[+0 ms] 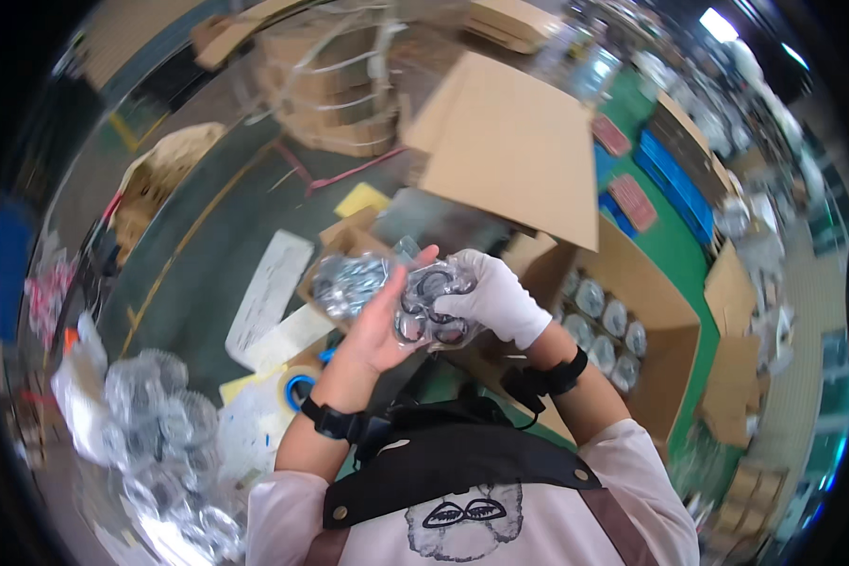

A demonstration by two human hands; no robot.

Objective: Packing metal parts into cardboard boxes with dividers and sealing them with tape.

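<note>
A clear plastic bag [426, 316] with several dark rings inside is held up in front of my chest. My bare left hand [375, 325] supports it from the left, with part of the fingers hidden behind it. On the other side, my right hand [502, 304], in a white glove, grips the same bag with the thumb across its front. Just left of my hands, a small cardboard box [323, 247] holds shiny bagged parts [351, 283].
At right stands a large open carton [672, 354] containing several clear-wrapped round items [590, 298]; its raised flap [514, 141] spreads ahead. White paper sheets [269, 288] and a blue tape roll [299, 391] lie left. Clear plastic-wrapped pieces [160, 415] are piled at lower left.
</note>
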